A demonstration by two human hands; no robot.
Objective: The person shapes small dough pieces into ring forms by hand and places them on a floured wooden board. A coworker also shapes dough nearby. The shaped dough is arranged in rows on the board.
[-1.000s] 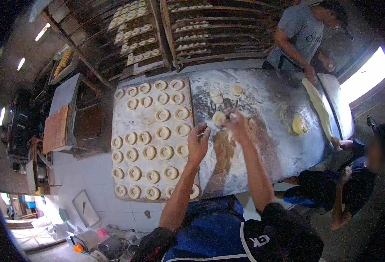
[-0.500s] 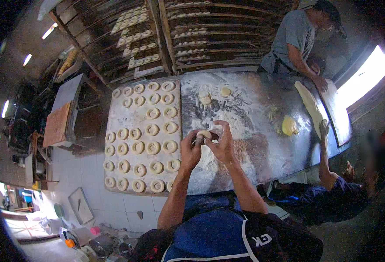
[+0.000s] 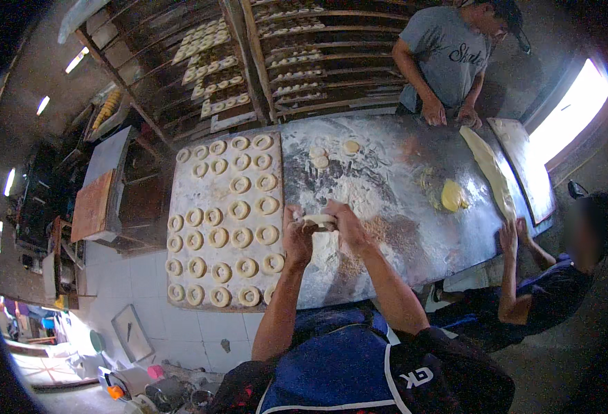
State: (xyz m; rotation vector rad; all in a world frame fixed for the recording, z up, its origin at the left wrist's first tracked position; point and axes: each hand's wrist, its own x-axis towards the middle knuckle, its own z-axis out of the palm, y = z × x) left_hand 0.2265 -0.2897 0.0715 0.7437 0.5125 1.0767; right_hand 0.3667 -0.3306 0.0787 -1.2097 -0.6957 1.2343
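Between my two hands, over the floured table [image 3: 400, 255], is a pale dough ring [image 3: 319, 220], seen nearly edge-on. My left hand [image 3: 297, 238] grips its left side, and the fingers of my right hand [image 3: 346, 226] are curled round the right side. Part of the ring is hidden behind the fingers. Just left of my hands lies a board [image 3: 204, 192] bearing rows of dough rings [image 3: 267, 205]. Beyond my hands, small rounds of dough [image 3: 351, 148] rest on the flour.
A yellow lump [image 3: 454, 196] and a long dough strip [image 3: 484, 165] lie to the right, beside a board [image 3: 524, 169]. One co-worker [image 3: 445, 58] stands at the far side; another reaches to the strip's near end [image 3: 509, 238]. Racks [image 3: 331, 65] with trays of rings stand behind.
The ring has turned from facing up to nearly edge-on, my hands drawing slightly lower around it. The far co-worker has straightened and moved left; the near one now has both hands by the strip.
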